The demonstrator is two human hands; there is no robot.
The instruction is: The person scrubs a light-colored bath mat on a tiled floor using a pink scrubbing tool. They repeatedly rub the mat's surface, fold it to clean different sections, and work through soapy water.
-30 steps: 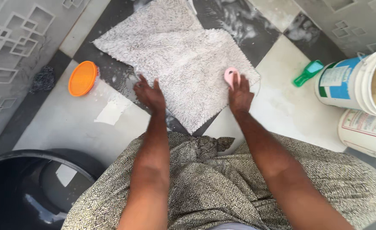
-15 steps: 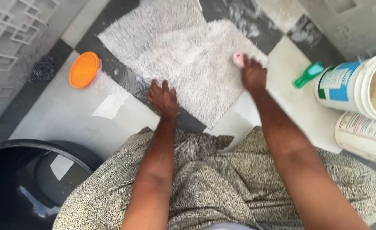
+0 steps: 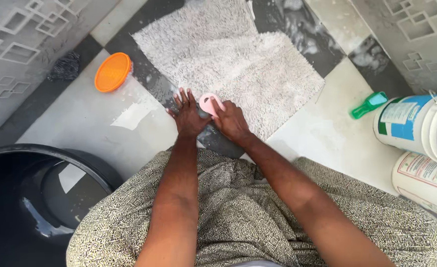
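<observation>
The pink brush [image 3: 209, 103] sits at the near edge of the grey mat [image 3: 238, 64], which lies wet and sudsy on the tiled floor [image 3: 80, 123]. This looks like the scrubbing step; a next stroke would call for the mat held flat. The right hand [image 3: 230, 121] has its grip closed round the brush. The left hand [image 3: 188, 116] lies open, fingers spread, pressing the mat's corner just beside it. An orange lid [image 3: 112, 72] lies near.

Head camera, steep downward, close over floor [image 3: 80, 123].
</observation>
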